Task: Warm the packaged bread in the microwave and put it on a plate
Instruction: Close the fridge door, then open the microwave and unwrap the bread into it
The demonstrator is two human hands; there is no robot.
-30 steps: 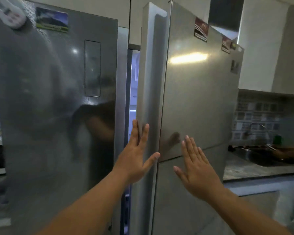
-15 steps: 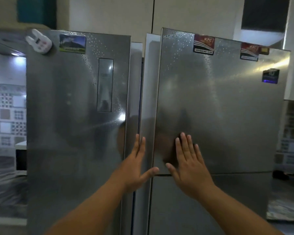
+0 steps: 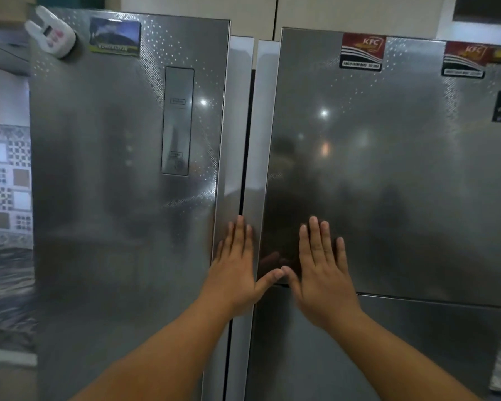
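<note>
Here, the left hand (image 3: 234,280) and right hand (image 3: 324,280) are pressed flat, fingers straight, against the refrigerator doors' (image 3: 388,183) inner edges.

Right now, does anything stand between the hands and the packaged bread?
No bread is visible. Both hands lie flat on the fridge: the left hand on the edge of the left door, the right hand on the right door. If the bread is inside, these doors stand in the way.
</note>
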